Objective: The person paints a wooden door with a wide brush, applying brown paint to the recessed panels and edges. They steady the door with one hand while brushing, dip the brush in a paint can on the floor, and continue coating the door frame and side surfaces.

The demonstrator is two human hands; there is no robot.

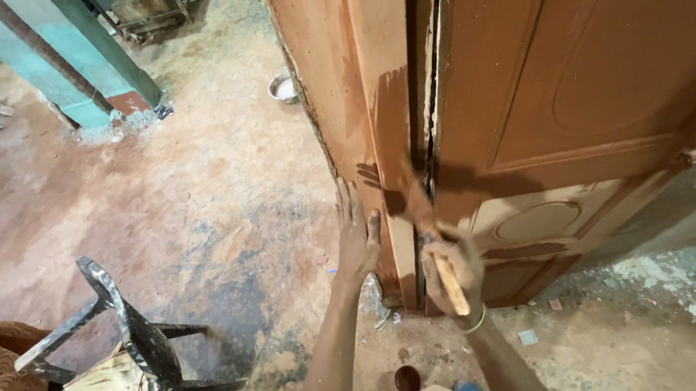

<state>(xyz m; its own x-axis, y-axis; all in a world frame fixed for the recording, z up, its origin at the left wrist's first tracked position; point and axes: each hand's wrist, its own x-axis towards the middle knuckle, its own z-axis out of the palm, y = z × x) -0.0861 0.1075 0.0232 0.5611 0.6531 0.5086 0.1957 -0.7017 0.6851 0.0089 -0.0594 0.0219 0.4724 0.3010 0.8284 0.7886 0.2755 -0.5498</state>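
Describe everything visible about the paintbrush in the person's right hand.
The paintbrush has a pale wooden handle, its end sticking out below the right hand, whose fingers wrap it. A dark ferrule sits above the grip. The bristles, loaded with brown paint, point up and left and press against the door frame edge beside the hinge gap. The brush looks slightly motion-blurred. The left hand lies flat on the frame, apart from it.

Right hand (454, 266) grips paintbrush (428, 235), bristles on brown door frame (386, 132). Left hand (357, 233) flat against frame. Panelled door (571, 89) just beside. Paint-spattered chair (130, 336) on floor (200, 184).
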